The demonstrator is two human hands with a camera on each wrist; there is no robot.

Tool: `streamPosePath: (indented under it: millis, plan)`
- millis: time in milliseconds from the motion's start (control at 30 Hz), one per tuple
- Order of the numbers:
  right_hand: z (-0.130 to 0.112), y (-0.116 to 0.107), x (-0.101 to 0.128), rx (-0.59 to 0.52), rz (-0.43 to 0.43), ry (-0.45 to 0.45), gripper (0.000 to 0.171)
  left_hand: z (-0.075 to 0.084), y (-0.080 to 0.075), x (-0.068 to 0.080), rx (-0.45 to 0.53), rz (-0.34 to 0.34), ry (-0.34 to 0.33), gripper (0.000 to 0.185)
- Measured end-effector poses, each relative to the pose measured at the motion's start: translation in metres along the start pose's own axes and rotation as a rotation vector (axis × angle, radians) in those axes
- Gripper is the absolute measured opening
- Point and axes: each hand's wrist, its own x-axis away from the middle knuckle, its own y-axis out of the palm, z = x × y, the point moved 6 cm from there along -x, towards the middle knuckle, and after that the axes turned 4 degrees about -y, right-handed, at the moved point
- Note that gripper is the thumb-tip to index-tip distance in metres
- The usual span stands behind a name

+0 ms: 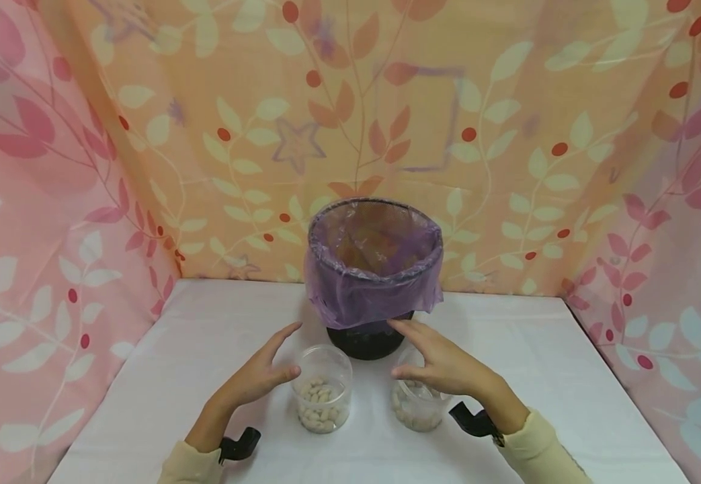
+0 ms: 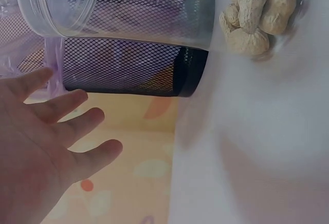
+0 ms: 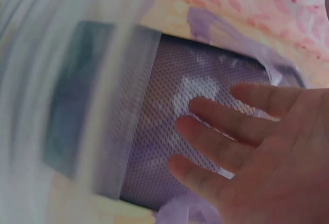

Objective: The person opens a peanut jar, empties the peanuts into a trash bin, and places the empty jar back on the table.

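Two clear plastic jars of peanuts stand on the white table. The left jar (image 1: pixel 322 388) is beside my left hand (image 1: pixel 261 372), whose fingers are straight and whose thumb is close to the jar's rim. My right hand (image 1: pixel 441 363) hovers flat over the right jar (image 1: pixel 415 407), partly hiding it. Behind both stands a black mesh bin (image 1: pixel 368 339) lined with a purple bag (image 1: pixel 373 269). In the left wrist view my left hand (image 2: pixel 49 131) is spread beside the left jar (image 2: pixel 128 13) and its peanuts (image 2: pixel 257 16). The right wrist view shows my right hand (image 3: pixel 247 142) spread before the bin (image 3: pixel 169 131).
The white table (image 1: pixel 205 349) is walled on three sides by leaf-patterned cloth (image 1: pixel 54 202). Black wrist camera mounts (image 1: pixel 238 447) sit on both forearms.
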Motion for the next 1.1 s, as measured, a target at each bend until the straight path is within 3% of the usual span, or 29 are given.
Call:
streamPosePath:
  millis: [333, 733, 1100]
  plan:
    - [-0.020, 0.027, -0.023, 0.034, -0.088, -0.028, 0.094, 0.001, 0.008, 0.002, 0.048, -0.083, 0.033, 0.096]
    - [-0.036, 0.061, -0.032, -0.044, -0.123, -0.021, 0.100, 0.000, 0.022, 0.006, 0.109, -0.163, 0.046, 0.103]
    - [-0.033, 0.093, -0.028, -0.196, -0.022, 0.067, 0.110, -0.007, 0.032, 0.007, 0.172, -0.212, -0.002, 0.112]
